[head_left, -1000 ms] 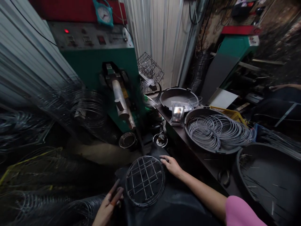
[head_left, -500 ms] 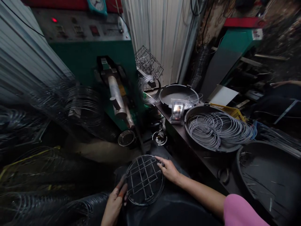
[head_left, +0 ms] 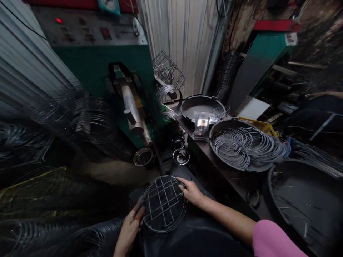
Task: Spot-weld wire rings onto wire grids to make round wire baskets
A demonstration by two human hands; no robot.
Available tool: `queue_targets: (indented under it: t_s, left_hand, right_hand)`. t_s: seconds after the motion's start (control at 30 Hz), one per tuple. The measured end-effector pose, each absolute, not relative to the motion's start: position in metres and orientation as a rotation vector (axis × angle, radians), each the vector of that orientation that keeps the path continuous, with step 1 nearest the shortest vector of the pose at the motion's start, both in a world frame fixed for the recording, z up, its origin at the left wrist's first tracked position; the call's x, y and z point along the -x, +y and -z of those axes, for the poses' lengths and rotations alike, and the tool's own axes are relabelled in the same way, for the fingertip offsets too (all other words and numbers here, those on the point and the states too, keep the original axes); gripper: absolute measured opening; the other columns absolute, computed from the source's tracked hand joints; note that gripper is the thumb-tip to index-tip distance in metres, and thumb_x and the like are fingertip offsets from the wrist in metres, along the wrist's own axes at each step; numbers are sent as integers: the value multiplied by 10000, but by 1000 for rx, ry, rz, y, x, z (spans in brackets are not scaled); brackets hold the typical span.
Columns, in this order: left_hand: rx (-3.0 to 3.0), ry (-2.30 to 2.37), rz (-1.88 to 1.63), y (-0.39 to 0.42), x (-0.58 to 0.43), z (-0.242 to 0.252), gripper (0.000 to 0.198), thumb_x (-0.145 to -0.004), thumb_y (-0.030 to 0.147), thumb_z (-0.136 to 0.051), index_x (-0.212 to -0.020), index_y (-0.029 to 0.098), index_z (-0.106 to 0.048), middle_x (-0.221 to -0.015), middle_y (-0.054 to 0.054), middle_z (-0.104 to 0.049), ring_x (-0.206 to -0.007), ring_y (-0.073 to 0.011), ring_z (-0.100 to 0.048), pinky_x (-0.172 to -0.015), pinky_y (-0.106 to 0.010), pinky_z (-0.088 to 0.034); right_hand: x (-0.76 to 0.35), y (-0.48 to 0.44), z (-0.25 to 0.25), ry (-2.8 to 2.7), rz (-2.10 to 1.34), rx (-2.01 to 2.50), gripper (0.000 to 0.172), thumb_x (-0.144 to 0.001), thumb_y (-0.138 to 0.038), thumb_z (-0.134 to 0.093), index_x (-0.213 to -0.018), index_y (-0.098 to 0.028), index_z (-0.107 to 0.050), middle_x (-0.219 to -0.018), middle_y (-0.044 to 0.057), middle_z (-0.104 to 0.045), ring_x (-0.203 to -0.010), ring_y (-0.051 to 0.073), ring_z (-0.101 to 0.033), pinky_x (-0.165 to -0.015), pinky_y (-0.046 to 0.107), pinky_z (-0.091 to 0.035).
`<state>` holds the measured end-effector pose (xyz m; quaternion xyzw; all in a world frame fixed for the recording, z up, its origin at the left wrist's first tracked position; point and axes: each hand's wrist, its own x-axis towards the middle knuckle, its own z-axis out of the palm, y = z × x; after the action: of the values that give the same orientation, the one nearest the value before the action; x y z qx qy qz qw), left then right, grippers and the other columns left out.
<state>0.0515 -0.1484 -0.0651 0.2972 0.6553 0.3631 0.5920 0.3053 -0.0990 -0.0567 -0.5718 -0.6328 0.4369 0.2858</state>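
left hand [head_left: 131, 223] and right hand [head_left: 190, 191] hold a round wire rack [head_left: 162, 202] between them, the left with its fingers bent at the rack's near left rim, the right with its fingertips gripping the upper right rim. the rack, a grid of straight wires within a ring, lies just above the dark cloth [head_left: 198, 233] over the person's lap. at the far left, wire bundles [head_left: 88, 233] lie low in shadow, too blurred to count, and behind them stands a stack of wire rings [head_left: 93, 119]. next comes a green machine [head_left: 85, 69] with a lit red lamp [head_left: 59, 20] on its panel, a turquoise clock [head_left: 109, 5] near its top and a metal arm [head_left: 128, 101] jutting forward. below that arm sits a shiny round dish [head_left: 143, 157], with another dish [head_left: 181, 156] to its right. wire baskets [head_left: 168, 69] stand above a looped coil of wire [head_left: 165, 101] by the pale corrugated wall [head_left: 182, 32]. on the bench [head_left: 237, 182] to the right are a dark pan [head_left: 197, 104] with a small plastic packet [head_left: 201, 127] just in front of it, a second pan [head_left: 258, 166] holding loose wire rings [head_left: 238, 146], and a large pan [head_left: 321, 185] at the far right with scattered short wires. a pink sleeve [head_left: 276, 239] covers the right upper arm.
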Motion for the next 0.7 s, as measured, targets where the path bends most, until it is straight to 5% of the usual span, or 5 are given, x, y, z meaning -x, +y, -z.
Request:
queue_targets:
  t_s: [0.2, 0.4, 0.7]
  left_hand:
    - [-832, 1540, -869, -143, -47, 73, 513, -689, 427, -653, -1135, 177, -619, -1196, -88, -626, -1233, -235, -464, -1035, -341, -344]
    - [-922, 1565, -826, -144, -44, 72, 539, -657, 451, -680, -1123, 184, -632, -1287, -81, -560, -1319, -245, -340, -1115, -367, -183]
    - [-800, 1382, -675, -149, -28, 46, 790, -535, 407, -786, -1262, 240, -527, -1400, -81, -433, -1290, -295, -382, -1047, -391, -333]
  right_hand:
    - [-306, -98, 58, -1714, -1159, 1585, 421, -813, -183, -485, -1223, -209, -576, -1173, 54, -637, -1096, 223, -586, -970, 362, -436]
    - [-310, -101, 64, -1711, -1194, 1546, 430, -821, -207, -498, -1246, -188, -555, -1191, 68, -626, -1113, 223, -574, -989, 366, -415]
    - [-313, -106, 70, -1586, -1359, 1445, 491, -806, -226, -538, -1296, -219, -498, -1239, 36, -595, -1157, 210, -535, -1026, 399, -361]
